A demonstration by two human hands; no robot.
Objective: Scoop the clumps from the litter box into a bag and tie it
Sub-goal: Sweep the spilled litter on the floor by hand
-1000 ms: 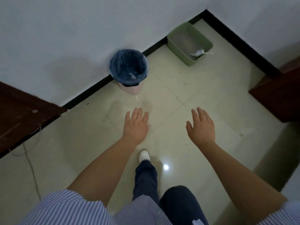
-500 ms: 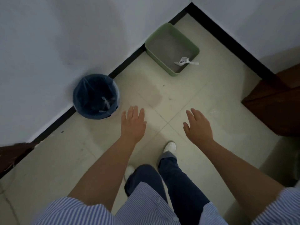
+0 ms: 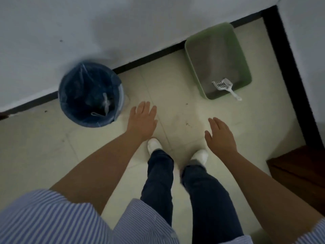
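Head view: litter box [image 3: 244, 55] with scoop [image 3: 224, 86] ahead-right of left hand [image 3: 142, 120] and right hand [image 3: 220, 136]; both spread flat, apart, holding nothing.

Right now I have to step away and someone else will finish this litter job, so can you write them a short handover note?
Left hand: open, holding nothing, out over the floor near the bin.
Right hand: open, holding nothing.
Green litter box: on the floor in the corner, ahead to the right.
White scoop: resting in the box's near end, handle sticking out over the rim.
Blue bag: lining the round bin by the wall, ahead to the left, untied.
Done: nothing scooped yet.
Left: pick up scoop, move clumps into bag, tie bag.
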